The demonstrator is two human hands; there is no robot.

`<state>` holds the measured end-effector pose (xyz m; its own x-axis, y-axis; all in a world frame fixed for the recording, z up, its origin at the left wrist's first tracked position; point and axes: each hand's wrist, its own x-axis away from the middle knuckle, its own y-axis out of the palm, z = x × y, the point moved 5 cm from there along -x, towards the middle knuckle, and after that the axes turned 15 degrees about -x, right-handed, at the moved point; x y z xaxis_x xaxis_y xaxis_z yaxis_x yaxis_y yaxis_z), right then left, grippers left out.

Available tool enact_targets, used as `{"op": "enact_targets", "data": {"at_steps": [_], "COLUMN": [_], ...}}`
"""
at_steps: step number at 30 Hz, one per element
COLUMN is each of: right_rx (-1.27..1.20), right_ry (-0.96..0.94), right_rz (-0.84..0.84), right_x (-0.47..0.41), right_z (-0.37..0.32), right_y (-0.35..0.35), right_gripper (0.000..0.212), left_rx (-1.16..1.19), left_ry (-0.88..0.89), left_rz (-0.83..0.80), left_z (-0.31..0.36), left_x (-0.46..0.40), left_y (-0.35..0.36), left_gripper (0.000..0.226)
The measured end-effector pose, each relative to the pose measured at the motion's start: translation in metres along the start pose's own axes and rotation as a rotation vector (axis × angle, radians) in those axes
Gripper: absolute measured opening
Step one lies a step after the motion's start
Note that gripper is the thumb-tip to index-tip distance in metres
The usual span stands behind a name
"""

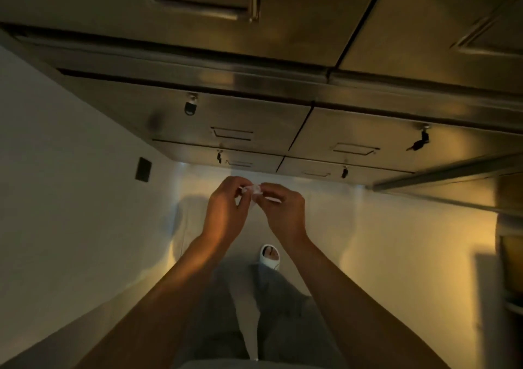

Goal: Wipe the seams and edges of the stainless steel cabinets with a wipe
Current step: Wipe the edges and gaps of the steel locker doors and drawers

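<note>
Left hand and right hand are pinching a small crumpled white wipe between them, apparently unfolding it. The brushed stainless steel cabinets at twelve o'clock are not being touched; wiping seemingly lies ahead.

Cabinets brushed steel, dull sheen; wipe white

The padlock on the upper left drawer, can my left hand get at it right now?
Probably not yet: the left hand pinches the wipe with the right hand. Nothing blocks the padlock.
</note>
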<state>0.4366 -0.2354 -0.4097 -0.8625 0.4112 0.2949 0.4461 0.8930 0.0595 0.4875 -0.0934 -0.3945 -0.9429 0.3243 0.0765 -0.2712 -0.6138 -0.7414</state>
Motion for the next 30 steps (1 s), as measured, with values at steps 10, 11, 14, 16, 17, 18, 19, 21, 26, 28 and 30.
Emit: {"op": "enact_targets", "data": {"at_steps": [10,11,14,16,17,18,19,21,26,28,30], "right_rx": [0.16,0.165,0.163,0.161,0.167,0.173,0.184,0.2,0.276,0.322,0.347], "right_ry": [-0.083,-0.094,-0.122,-0.147,-0.159,-0.171,-0.192,-0.258,-0.384,-0.468,-0.525], "right_rz": [0.101,0.12,0.169,0.171,0.17,0.17,0.17,0.172,0.172,0.164,0.186], "right_x": [-0.064,-0.071,-0.086,-0.095,-0.1,-0.104,-0.108,-0.116,-0.147,-0.161,-0.175], "right_z": [0.088,0.098,0.13,0.153,0.164,0.175,0.183,0.198,0.23,0.24,0.249], "right_y": [0.032,0.036,0.042,0.043,0.044,0.043,0.043,0.042,0.029,0.028,0.027], "right_gripper": [0.014,0.013,0.015,0.016,0.016,0.016,0.016,0.017,0.017,0.018,0.019], "left_rx": [-0.17,-0.163,-0.16,-0.162,-0.156,-0.142,-0.123,-0.096,-0.051,-0.04,-0.026], "left_ry": [0.1,0.085,0.075,0.097,0.102,0.104,0.101,0.097,0.166,0.196,0.217], "left_rz": [-0.111,-0.118,-0.087,-0.037,-0.009,0.016,0.036,0.062,0.16,0.201,0.228], "left_z": [-0.088,-0.096,-0.121,-0.138,-0.147,-0.155,-0.163,-0.177,-0.201,-0.209,-0.217], "left_x": [-0.041,-0.042,-0.049,-0.054,-0.057,-0.061,-0.064,-0.071,-0.099,-0.114,-0.127], "left_y": [0.054,0.062,0.082,0.097,0.105,0.114,0.122,0.139,0.178,0.193,0.209], "left_gripper": [0.015,0.018,0.027,0.026,0.025,0.024,0.023,0.022,0.021,0.02,0.02]}}
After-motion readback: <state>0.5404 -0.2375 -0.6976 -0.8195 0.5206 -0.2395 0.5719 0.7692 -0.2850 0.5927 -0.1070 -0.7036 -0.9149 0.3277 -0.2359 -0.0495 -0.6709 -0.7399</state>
